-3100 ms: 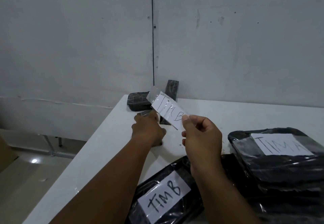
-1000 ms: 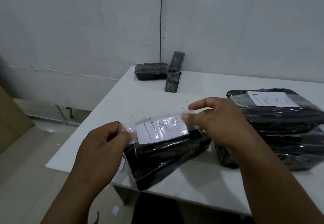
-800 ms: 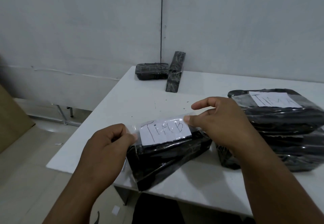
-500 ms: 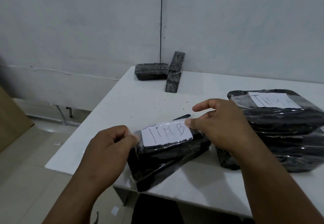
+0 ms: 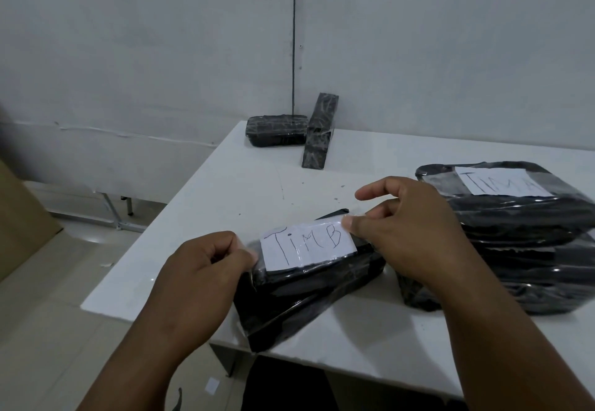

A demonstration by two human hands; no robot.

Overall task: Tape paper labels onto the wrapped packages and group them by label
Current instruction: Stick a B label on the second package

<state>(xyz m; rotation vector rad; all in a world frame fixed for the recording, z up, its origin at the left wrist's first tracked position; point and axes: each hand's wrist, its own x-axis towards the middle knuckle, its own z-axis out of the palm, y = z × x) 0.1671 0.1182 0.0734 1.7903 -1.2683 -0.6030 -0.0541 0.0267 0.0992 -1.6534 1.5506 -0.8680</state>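
A black wrapped package (image 5: 309, 294) lies at the near edge of the white table (image 5: 225, 204), partly overhanging it. On its top lies a white paper label reading "TIM B" (image 5: 307, 244) under a strip of clear tape. My left hand (image 5: 199, 278) pinches the tape's left end at the package's left corner. My right hand (image 5: 405, 233) pinches the tape's right end, forefinger raised. To the right is a stack of larger black packages (image 5: 521, 249); the top one bears a "TIM A" label (image 5: 500, 182).
Two small black wrapped packages stand at the table's far left corner by the grey wall: one flat (image 5: 277, 130), one leaning against the wall (image 5: 318, 132). A brown cardboard sheet (image 5: 22, 217) stands on the floor at left. Paper scraps lie on the tiled floor below.
The taped "TIM B" label came down from mid-air onto the near package's top. Both hands lowered with it and still pinch the tape ends. The head view dropped toward the table's near edge.
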